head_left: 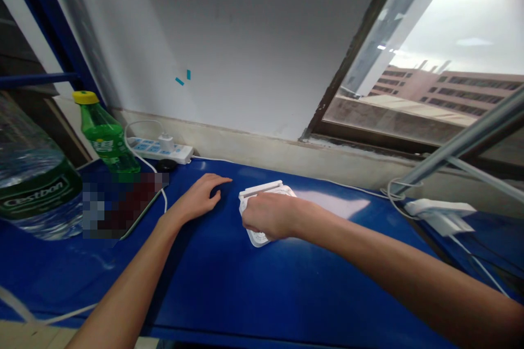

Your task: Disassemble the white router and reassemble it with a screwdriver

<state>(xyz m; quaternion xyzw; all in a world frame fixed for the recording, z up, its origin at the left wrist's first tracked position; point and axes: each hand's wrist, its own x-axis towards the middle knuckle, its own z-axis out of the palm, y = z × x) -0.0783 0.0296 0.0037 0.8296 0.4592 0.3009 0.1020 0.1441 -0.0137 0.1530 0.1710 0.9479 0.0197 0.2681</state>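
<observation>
A small white device with rounded corners and a raised bar along its far edge [261,189] lies on the blue tabletop [245,294]. My right hand [272,215] is over it, fingers curled down against its top and covering most of it; whether the fingers grip anything is hidden. To the left of the device, my left hand [202,196] hovers by the tabletop with thumb and index finger spread apart, holding nothing.
At the left stand a large water bottle [36,191] and a green bottle with a yellow cap [104,142]. Behind are a power strip [180,152] and a wall. A white adapter [442,215], cables and a metal pole [458,142] are at the right.
</observation>
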